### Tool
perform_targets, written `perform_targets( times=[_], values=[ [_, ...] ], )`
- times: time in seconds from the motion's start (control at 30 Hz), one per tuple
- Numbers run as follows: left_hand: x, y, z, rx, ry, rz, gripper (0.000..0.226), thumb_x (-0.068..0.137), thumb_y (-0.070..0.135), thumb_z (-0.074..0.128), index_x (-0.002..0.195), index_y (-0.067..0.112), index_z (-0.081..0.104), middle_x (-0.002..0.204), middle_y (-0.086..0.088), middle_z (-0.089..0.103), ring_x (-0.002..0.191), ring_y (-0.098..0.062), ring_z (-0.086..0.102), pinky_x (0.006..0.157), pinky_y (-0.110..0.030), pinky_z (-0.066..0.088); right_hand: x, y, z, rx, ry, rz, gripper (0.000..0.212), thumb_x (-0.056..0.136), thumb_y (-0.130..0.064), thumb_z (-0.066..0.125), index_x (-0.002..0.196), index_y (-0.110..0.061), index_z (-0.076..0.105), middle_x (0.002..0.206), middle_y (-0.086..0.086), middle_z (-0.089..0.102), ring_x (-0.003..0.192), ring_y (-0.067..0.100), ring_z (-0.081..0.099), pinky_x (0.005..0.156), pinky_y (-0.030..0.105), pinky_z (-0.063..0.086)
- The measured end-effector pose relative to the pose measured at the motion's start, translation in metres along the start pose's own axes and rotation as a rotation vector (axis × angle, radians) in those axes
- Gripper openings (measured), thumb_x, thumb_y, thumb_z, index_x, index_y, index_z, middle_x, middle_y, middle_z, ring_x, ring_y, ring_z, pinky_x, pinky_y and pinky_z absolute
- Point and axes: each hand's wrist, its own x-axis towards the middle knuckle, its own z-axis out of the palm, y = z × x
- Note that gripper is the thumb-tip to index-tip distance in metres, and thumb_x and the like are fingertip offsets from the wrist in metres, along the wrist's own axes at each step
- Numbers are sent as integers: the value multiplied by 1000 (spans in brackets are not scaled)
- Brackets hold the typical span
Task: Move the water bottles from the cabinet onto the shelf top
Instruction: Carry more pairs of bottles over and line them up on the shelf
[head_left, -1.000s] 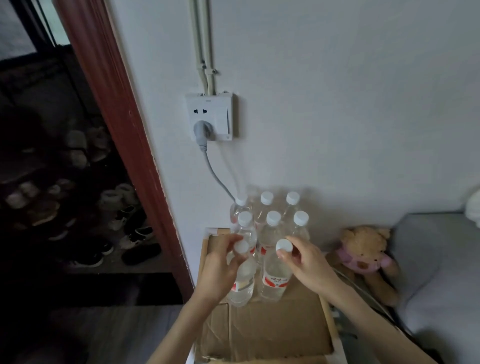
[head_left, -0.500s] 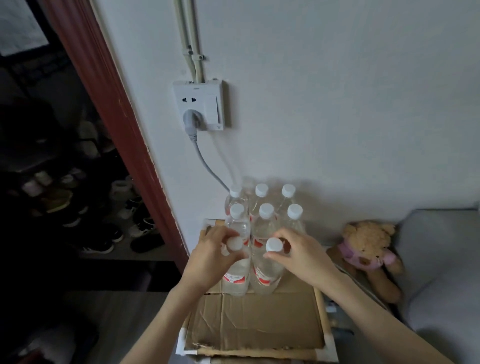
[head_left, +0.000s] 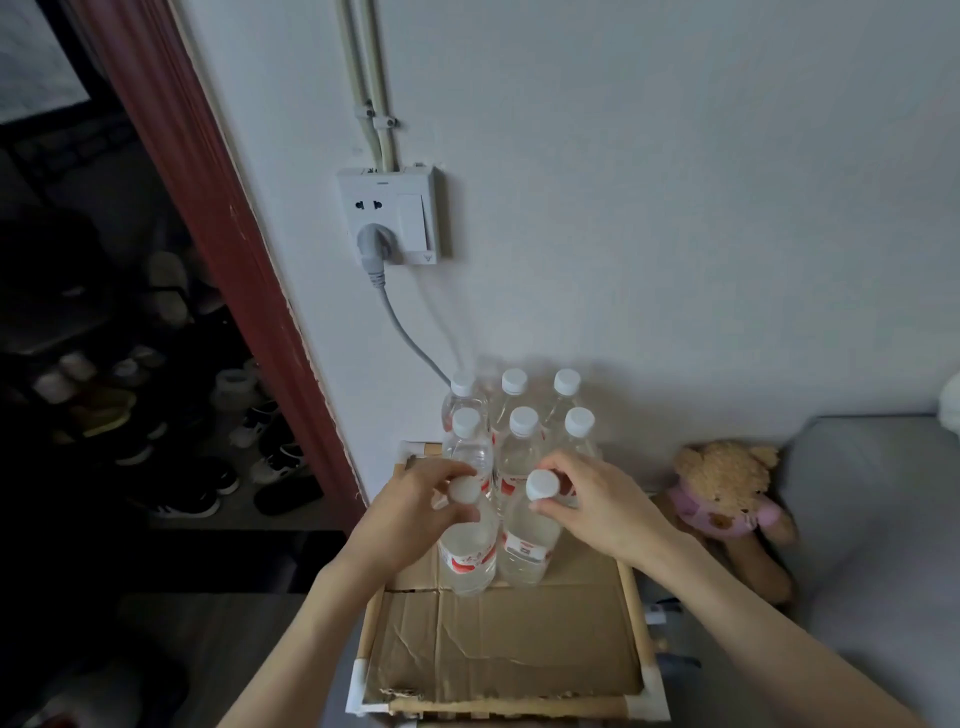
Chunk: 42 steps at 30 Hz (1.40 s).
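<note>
Several clear water bottles with white caps and red-and-white labels stand in rows on the cardboard-covered shelf top (head_left: 509, 639), against the white wall. My left hand (head_left: 410, 512) is closed around the neck of the front left bottle (head_left: 467, 556), fingers at its cap. Fingers of my right hand (head_left: 597, 504) pinch the neck of the front right bottle (head_left: 527, 551) just under its cap. Both front bottles stand upright on the cardboard, touching each other. Behind them the back bottles (head_left: 522, 431) form two rows of three. The cabinet is out of view.
A wall socket (head_left: 389, 215) with a grey plug and cable hangs above the bottles. A teddy bear (head_left: 727, 493) leans beside the shelf on the right, next to a grey cushion (head_left: 878, 519). A dark red door frame (head_left: 218, 249) and shoes (head_left: 197, 488) lie to the left.
The view has tilted down a little, showing more of the cardboard's front. Both hands stay on the two front bottles, which sit lower and settled beside each other.
</note>
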Motion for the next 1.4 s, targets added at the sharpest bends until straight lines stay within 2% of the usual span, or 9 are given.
perform_targets(
  times=[0.17, 0.37, 0.5, 0.73, 0.97, 1.07, 1.2, 1.27, 1.4],
  values=[
    [-4, -2, 3, -41, 0, -2, 36, 72, 21, 75, 104, 29, 61, 101, 11, 62, 98, -7, 56, 87, -20, 43, -2, -1, -2, -29, -17, 5, 37, 80, -47, 63, 101, -22, 45, 98, -13, 52, 87, 7, 53, 70, 22, 39],
    [-8, -3, 2, -44, 14, 4, 36, 74, 23, 74, 107, 30, 60, 103, 12, 61, 98, -6, 56, 91, -29, 48, -5, -1, -6, 48, -113, -15, 49, 88, -36, 56, 133, -29, 38, 136, -9, 46, 122, 10, 46, 98, 25, 38],
    [-7, -1, 5, 3, 54, -9, 33, 71, 31, 76, 100, 33, 59, 98, 14, 62, 94, -2, 56, 87, -32, 49, -2, 0, -6, 49, -70, 0, 35, 89, -29, 57, 123, -25, 48, 123, -6, 57, 104, 12, 56, 89, 27, 46],
    [-2, 1, 8, 68, 166, -105, 43, 62, 46, 79, 90, 25, 53, 88, 10, 62, 82, -7, 58, 75, -33, 51, 2, 0, -1, -9, 8, 57, 39, 77, -50, 64, 92, -20, 43, 87, -9, 54, 76, 10, 54, 63, 22, 42],
    [-4, -14, -1, -34, -95, 106, 46, 84, 17, 64, 120, 42, 48, 121, 15, 55, 116, -2, 48, 99, -28, 41, 1, 9, 3, 95, -80, 61, 38, 79, -49, 62, 105, -25, 48, 106, -9, 59, 95, 8, 56, 84, 30, 49],
    [-3, -9, -2, -27, -2, 80, 38, 81, 14, 67, 107, 39, 56, 102, 21, 59, 96, -1, 55, 86, -22, 44, 3, 13, 5, 110, -48, 75, 32, 83, -43, 61, 106, -24, 52, 102, -5, 62, 93, 12, 59, 83, 35, 51],
    [1, -1, 3, 57, 165, -30, 34, 67, 33, 78, 93, 26, 56, 86, 12, 60, 79, -6, 57, 71, -26, 47, 8, 14, 8, 137, -30, 91, 30, 83, -42, 61, 105, -23, 52, 100, -6, 62, 92, 11, 58, 82, 34, 51],
    [3, -2, 5, 43, 128, -44, 37, 69, 34, 77, 95, 25, 53, 91, 12, 58, 85, -7, 55, 74, -25, 46, 9, 15, 7, 164, -34, 95, 31, 83, -41, 62, 106, -24, 52, 102, -8, 61, 94, 8, 57, 83, 33, 51],
    [3, -13, 1, -22, -171, 36, 45, 81, 21, 67, 119, 35, 48, 122, 14, 53, 116, -4, 47, 101, -30, 40, 8, 16, 7, 192, -36, 88, 30, 83, -37, 63, 108, -22, 54, 103, -6, 62, 95, 9, 57, 84, 32, 50]
  ],
)
